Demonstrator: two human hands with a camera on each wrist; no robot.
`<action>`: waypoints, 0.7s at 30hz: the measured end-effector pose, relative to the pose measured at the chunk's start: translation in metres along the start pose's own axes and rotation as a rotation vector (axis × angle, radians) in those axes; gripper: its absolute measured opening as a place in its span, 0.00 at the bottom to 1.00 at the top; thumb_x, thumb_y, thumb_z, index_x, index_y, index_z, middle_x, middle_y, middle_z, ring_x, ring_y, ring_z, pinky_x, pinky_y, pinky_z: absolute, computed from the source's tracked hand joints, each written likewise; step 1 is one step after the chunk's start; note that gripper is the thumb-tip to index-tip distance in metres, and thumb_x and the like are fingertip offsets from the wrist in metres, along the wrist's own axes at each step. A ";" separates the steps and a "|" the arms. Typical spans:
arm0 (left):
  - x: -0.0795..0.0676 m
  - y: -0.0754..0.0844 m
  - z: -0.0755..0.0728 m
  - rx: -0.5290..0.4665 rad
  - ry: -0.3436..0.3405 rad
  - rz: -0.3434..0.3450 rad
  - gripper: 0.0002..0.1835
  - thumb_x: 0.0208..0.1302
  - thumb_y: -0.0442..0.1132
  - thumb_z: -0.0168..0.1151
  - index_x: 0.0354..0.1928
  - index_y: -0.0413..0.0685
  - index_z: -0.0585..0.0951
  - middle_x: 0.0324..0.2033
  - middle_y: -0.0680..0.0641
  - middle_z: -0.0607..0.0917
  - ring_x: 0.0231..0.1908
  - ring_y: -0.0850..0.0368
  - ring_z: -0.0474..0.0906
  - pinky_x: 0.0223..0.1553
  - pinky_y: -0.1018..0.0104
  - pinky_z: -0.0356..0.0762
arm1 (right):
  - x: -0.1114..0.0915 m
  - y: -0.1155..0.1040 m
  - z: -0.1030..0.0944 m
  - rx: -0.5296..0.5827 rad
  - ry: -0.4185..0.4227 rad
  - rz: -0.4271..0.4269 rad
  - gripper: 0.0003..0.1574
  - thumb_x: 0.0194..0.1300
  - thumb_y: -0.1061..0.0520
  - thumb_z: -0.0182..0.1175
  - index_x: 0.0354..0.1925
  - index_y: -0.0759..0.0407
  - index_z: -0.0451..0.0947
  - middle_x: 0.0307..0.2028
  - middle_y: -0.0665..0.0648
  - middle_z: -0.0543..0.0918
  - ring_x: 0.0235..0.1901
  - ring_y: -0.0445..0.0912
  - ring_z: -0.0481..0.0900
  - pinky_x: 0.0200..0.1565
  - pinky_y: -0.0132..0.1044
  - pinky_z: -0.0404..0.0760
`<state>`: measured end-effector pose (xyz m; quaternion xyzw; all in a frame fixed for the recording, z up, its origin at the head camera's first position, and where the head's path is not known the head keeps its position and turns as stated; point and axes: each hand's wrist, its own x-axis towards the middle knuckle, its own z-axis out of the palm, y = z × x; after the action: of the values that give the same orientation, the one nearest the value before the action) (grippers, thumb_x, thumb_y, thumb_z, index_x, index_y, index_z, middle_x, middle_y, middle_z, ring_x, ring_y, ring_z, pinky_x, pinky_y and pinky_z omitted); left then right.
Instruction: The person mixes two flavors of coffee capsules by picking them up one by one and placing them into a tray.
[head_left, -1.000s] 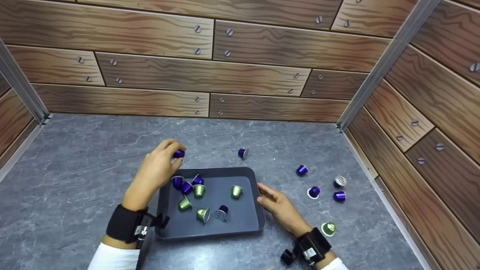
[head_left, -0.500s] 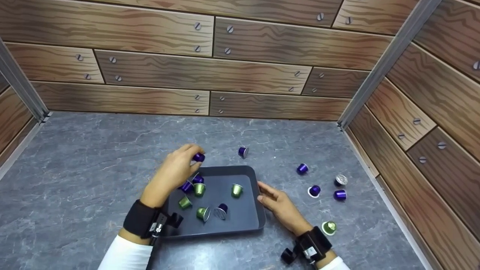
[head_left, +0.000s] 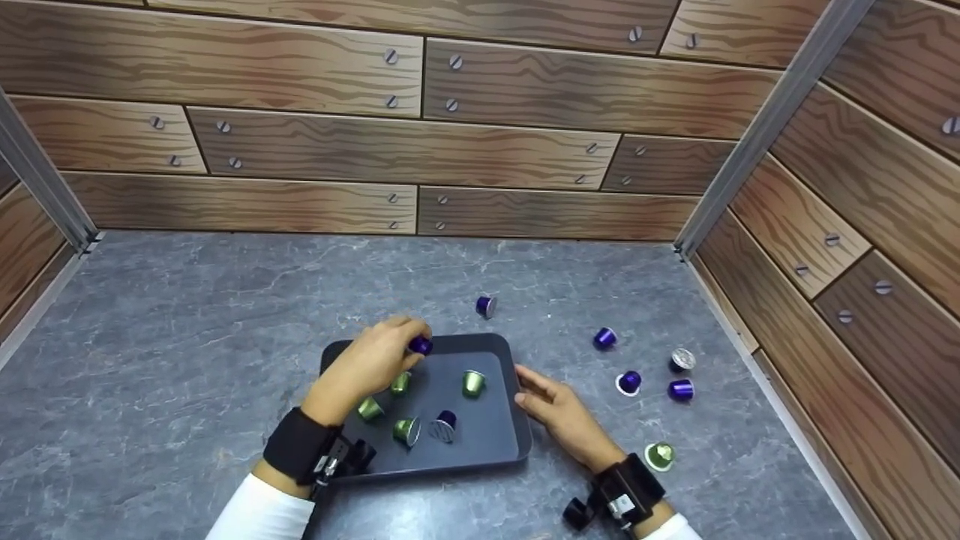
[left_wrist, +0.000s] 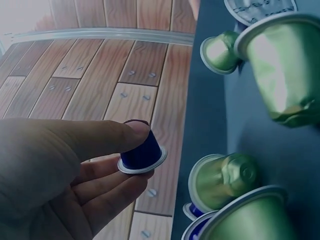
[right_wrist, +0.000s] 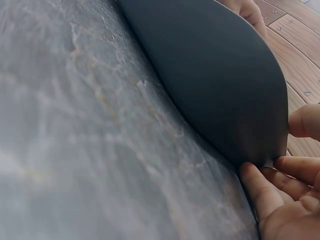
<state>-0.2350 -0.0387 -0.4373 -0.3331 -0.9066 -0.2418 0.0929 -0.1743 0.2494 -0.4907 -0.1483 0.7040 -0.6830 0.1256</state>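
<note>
The hands are apart. The left hand [head_left: 367, 360] pinches a purple pod [left_wrist: 145, 154], thumb near its narrow end and fingers beneath its rimmed end; the flared rim probably helps prevent slipping. In the head view that pod appears at the tray [head_left: 487, 439]'s far side; its height cannot be told. The right hand [head_left: 564, 420] rests its extended fingers against the tray's right wall, presumably to steady it. Inside, the green pods [head_left: 473, 385] lie in no evident order, some tilted, as their taper would encourage. Right of the tray, a green pod [head_left: 660, 455] sits rim down on the grey surface [head_left: 225, 300], its broad base likely keeping it upright.
</note>
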 end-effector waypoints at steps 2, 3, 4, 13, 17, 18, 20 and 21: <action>0.000 0.001 0.002 0.016 -0.024 0.013 0.15 0.53 0.38 0.64 0.43 0.47 0.77 0.37 0.48 0.79 0.37 0.52 0.77 0.38 0.60 0.76 | 0.000 0.000 0.000 0.000 -0.003 -0.004 0.34 0.64 0.64 0.50 0.63 0.74 0.49 0.61 0.74 0.56 0.59 0.63 0.58 0.54 0.35 0.69; 0.000 0.002 0.003 0.018 -0.034 0.019 0.15 0.52 0.37 0.64 0.43 0.47 0.77 0.37 0.48 0.79 0.36 0.52 0.77 0.38 0.60 0.76 | 0.000 0.000 0.000 0.000 -0.004 -0.008 0.34 0.64 0.64 0.50 0.63 0.74 0.49 0.61 0.75 0.56 0.59 0.63 0.58 0.54 0.34 0.69; -0.001 0.002 0.004 0.021 -0.044 0.023 0.15 0.52 0.37 0.64 0.43 0.47 0.77 0.38 0.48 0.79 0.36 0.51 0.77 0.37 0.60 0.77 | 0.000 0.000 0.000 0.002 -0.003 -0.013 0.34 0.64 0.65 0.50 0.63 0.74 0.49 0.60 0.75 0.56 0.59 0.64 0.58 0.53 0.33 0.69; -0.001 0.006 0.012 0.063 -0.131 0.097 0.15 0.53 0.36 0.63 0.45 0.45 0.78 0.39 0.49 0.77 0.37 0.53 0.77 0.38 0.60 0.77 | 0.000 -0.002 0.000 0.003 -0.024 -0.020 0.34 0.64 0.65 0.48 0.63 0.76 0.46 0.60 0.76 0.55 0.59 0.64 0.56 0.55 0.33 0.68; -0.002 0.006 0.014 0.072 -0.159 0.104 0.15 0.53 0.36 0.63 0.45 0.44 0.78 0.39 0.48 0.77 0.38 0.53 0.77 0.39 0.62 0.77 | 0.000 -0.002 0.000 0.003 -0.018 -0.006 0.34 0.64 0.65 0.49 0.63 0.75 0.47 0.60 0.75 0.55 0.59 0.64 0.56 0.55 0.35 0.67; -0.002 0.005 0.014 0.075 -0.165 0.105 0.15 0.54 0.36 0.63 0.45 0.44 0.78 0.39 0.48 0.77 0.38 0.53 0.77 0.39 0.62 0.77 | -0.001 -0.002 0.000 0.002 -0.018 -0.005 0.34 0.64 0.65 0.48 0.63 0.75 0.47 0.60 0.75 0.55 0.59 0.64 0.56 0.55 0.35 0.67; -0.002 0.005 0.015 0.080 -0.173 0.105 0.15 0.54 0.37 0.63 0.45 0.44 0.78 0.40 0.48 0.77 0.39 0.52 0.77 0.39 0.62 0.77 | 0.000 -0.002 0.000 0.001 -0.018 -0.011 0.34 0.64 0.65 0.48 0.63 0.76 0.47 0.60 0.76 0.55 0.59 0.64 0.56 0.56 0.36 0.67; -0.002 0.005 0.016 0.084 -0.178 0.104 0.15 0.54 0.37 0.63 0.45 0.44 0.78 0.40 0.48 0.77 0.39 0.53 0.77 0.40 0.62 0.77 | 0.000 -0.002 0.000 -0.001 -0.019 -0.014 0.34 0.64 0.66 0.48 0.63 0.76 0.47 0.60 0.76 0.55 0.59 0.64 0.56 0.55 0.36 0.67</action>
<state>-0.2304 -0.0287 -0.4498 -0.3958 -0.9020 -0.1679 0.0385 -0.1738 0.2490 -0.4887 -0.1598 0.7021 -0.6821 0.1274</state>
